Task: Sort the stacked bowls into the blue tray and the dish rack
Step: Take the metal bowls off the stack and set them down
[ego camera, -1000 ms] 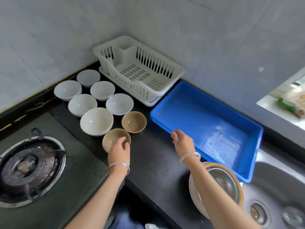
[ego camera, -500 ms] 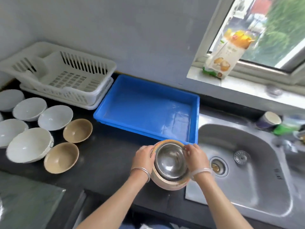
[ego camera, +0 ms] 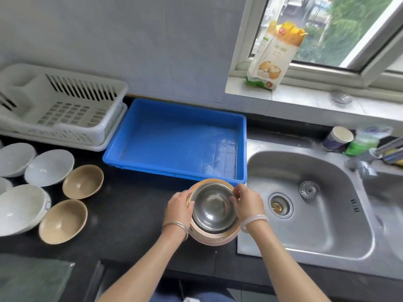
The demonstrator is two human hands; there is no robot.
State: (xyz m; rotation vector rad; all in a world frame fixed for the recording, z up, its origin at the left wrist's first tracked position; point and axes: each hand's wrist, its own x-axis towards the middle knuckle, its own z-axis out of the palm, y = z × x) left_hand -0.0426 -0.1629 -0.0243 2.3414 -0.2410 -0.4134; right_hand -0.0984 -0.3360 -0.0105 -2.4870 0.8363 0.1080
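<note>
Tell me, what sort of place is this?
Most likely a home kitchen: a stainless steel sink set in a black counter, a white dish rack by the tiled wall, and stacked bowls at the sink's edge.

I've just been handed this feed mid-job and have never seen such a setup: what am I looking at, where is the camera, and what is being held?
There is no machine here: the two grips are a person's bare hands. The single picture comes from a wide-angle camera worn on the head, looking down over a dark counter. The left grip and right grip hold a stack of bowls beside the sink. The left curls round the outer bowl, and the right pinches the rim of the steel bowl nested on top. Behind the stack sit the blue tray and the white dish rack. To the left lie two tan bowls and several white bowls, open side up.
</note>
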